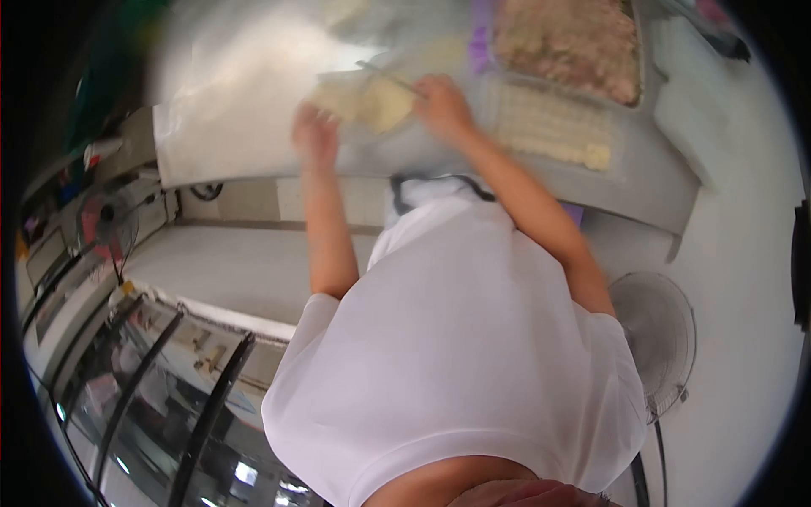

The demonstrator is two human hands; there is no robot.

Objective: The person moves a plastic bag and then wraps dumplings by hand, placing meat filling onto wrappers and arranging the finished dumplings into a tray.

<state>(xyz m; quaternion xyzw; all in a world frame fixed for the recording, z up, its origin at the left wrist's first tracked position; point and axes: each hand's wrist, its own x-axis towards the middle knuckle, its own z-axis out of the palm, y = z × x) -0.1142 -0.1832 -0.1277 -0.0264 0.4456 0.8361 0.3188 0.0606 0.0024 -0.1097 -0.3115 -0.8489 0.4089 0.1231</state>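
Pale yellow sheets, probably dough (386, 105), lie on the metal table (228, 110). My right hand (443, 108) is closed around the end of a thin stick-like tool (382, 73), which points left over the sheets. Beside their left edge is my left hand (316, 135), its fingers smeared by motion; whether it grips a sheet edge cannot be made out. To the right of my right hand sits a clear tray with rows of small pale pieces (549, 125). Behind that tray stands a container of pinkish minced filling (568, 44).
The table's near edge runs just in front of my body. A purple strip (481, 42) lies beside the filling container. One fan (655, 329) stands at the lower right, another (107, 215) at the left. Dark metal bars (211, 410) cross the lower left.
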